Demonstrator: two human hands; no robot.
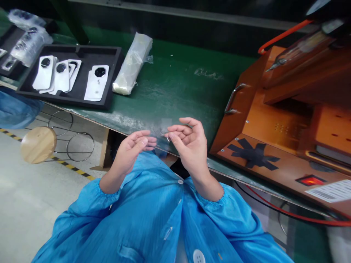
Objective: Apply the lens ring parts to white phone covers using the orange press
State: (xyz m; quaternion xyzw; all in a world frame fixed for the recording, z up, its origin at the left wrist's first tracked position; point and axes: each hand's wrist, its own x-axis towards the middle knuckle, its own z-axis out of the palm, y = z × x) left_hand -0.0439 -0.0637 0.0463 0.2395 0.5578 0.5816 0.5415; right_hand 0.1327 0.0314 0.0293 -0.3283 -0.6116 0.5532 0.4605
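Note:
Above the table's front edge, my left hand (134, 149) and my right hand (189, 144) are raised palm-up, close together. A thin clear film (164, 128) is stretched between them and is barely visible against the green mat (178, 84). Right thumb and forefinger pinch one edge of the film. The curled fingers of the left hand meet its other edge. Blue smock sleeves cover both forearms.
A black tray (82, 53) with several white phone back covers sits at the back left, with a clear plastic bag (133, 64) beside it. An orange machine (287, 128) with a lit red switch (309, 180) stands on the right. A round wooden stool (38, 144) stands on the floor at left.

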